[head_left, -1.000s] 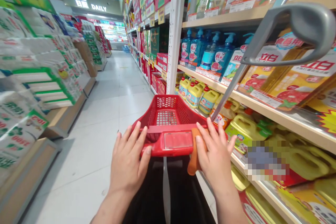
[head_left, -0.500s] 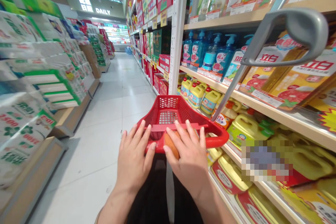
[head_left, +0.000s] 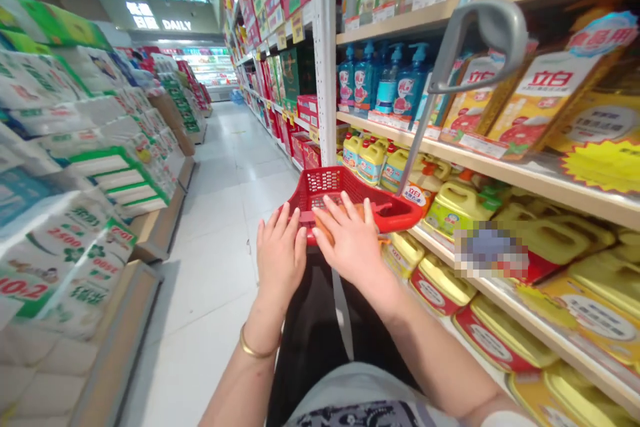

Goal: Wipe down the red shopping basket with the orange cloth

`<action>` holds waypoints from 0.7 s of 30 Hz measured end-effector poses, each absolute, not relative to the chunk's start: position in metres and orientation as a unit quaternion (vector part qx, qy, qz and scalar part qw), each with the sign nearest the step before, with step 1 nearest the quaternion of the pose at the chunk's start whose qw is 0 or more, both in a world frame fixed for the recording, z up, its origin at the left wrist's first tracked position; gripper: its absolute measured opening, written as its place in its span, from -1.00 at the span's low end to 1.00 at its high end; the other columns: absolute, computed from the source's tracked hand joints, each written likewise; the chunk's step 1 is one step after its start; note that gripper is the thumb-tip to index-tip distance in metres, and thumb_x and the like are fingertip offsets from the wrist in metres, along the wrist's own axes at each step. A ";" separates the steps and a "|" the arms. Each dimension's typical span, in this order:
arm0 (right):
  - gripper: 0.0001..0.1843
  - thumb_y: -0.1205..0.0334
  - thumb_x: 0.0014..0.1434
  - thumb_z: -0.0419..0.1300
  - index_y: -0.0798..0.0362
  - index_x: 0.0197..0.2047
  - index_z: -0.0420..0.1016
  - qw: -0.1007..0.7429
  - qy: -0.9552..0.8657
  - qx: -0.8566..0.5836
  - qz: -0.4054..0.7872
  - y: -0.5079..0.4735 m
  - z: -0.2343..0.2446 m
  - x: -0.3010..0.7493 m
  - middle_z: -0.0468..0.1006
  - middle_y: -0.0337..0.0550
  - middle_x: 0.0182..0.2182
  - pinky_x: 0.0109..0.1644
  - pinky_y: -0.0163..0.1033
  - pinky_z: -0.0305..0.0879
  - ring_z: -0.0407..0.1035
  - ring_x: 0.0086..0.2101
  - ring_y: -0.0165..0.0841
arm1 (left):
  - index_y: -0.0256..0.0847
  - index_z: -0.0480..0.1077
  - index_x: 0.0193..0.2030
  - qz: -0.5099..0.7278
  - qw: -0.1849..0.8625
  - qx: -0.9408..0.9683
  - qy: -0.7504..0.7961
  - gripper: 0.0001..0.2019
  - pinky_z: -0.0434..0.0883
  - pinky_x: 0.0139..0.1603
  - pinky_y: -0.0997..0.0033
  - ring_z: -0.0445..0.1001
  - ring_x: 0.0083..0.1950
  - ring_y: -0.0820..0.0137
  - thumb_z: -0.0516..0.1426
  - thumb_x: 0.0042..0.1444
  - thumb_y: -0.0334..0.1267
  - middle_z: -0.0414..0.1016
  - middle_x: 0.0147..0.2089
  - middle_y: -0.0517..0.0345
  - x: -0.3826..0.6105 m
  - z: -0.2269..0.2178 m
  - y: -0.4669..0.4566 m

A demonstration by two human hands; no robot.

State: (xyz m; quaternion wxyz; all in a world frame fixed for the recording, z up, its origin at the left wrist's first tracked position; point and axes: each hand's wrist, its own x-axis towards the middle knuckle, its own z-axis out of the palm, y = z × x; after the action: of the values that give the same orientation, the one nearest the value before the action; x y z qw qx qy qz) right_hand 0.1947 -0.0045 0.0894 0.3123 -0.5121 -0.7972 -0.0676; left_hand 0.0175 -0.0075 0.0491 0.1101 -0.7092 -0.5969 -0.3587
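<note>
A red plastic shopping basket (head_left: pixel 326 179) with perforated walls is in front of my legs. My left hand (head_left: pixel 281 250) lies palm down at its near left rim, fingers stretched out and slightly apart. Beside it, my right hand (head_left: pixel 353 240) rests with fingers spread over the near rim. Something orange-brown shows partly beneath the right fingers; its kind is hidden. From the basket's right side a metal pole rises at a slant to a grey loop handle (head_left: pixel 514 33), which neither hand touches.
Shelves on the right hold blue pump bottles (head_left: pixel 363 80) and yellow jugs (head_left: pixel 371 161). Tissue packs (head_left: pixel 75 260) are stacked on a low wooden platform (head_left: pixel 127 340) at left. A tiled aisle floor (head_left: pixel 220 180) runs between them toward lit shelves at the far end.
The view has tilted and shifted, so basket and hands sit higher and further right, with my forearms and shirt now showing. Both hands remain spread at the rim.
</note>
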 end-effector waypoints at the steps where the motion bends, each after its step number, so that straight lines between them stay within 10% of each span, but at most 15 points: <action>1: -0.52 -0.05 0.56 0.03 -0.17 0.40 0.50 0.311 -0.805 -0.501 -0.059 -0.005 0.091 0.193 0.33 -0.22 0.50 0.61 0.40 -0.33 0.02 0.53 -0.03 | -0.19 0.38 0.48 -0.357 0.110 -0.710 -0.597 -0.48 0.12 0.58 -0.34 0.25 0.59 -0.03 -0.09 0.54 -0.09 0.27 0.58 -0.11 0.017 0.050 -0.008; 11: -0.49 0.03 0.59 -0.08 -0.15 0.33 0.60 0.332 -0.673 -0.660 -0.048 0.019 0.085 0.268 0.41 -0.12 0.44 0.51 0.64 -0.46 0.05 0.51 0.11 | -0.19 0.40 0.46 -0.374 0.112 -0.697 -0.601 -0.48 0.10 0.60 -0.29 0.26 0.58 -0.02 -0.11 0.55 -0.08 0.27 0.58 -0.09 0.024 0.051 -0.007; 21: -0.52 -0.03 0.56 0.03 -0.15 0.39 0.52 0.331 -0.802 -0.496 -0.033 0.003 0.087 0.213 0.39 -0.18 0.46 0.60 0.38 -0.23 0.13 0.49 -0.04 | -0.16 0.35 0.50 -0.362 0.113 -0.713 -0.590 -0.47 0.13 0.59 -0.33 0.28 0.57 -0.01 -0.14 0.55 -0.10 0.28 0.58 -0.10 0.016 0.047 -0.005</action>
State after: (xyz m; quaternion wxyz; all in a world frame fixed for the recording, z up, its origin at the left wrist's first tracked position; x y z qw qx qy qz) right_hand 0.2126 0.0028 0.0865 0.3314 -0.4961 -0.8019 -0.0331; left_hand 0.0161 -0.0050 0.0468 0.1126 -0.7127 -0.5899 -0.3625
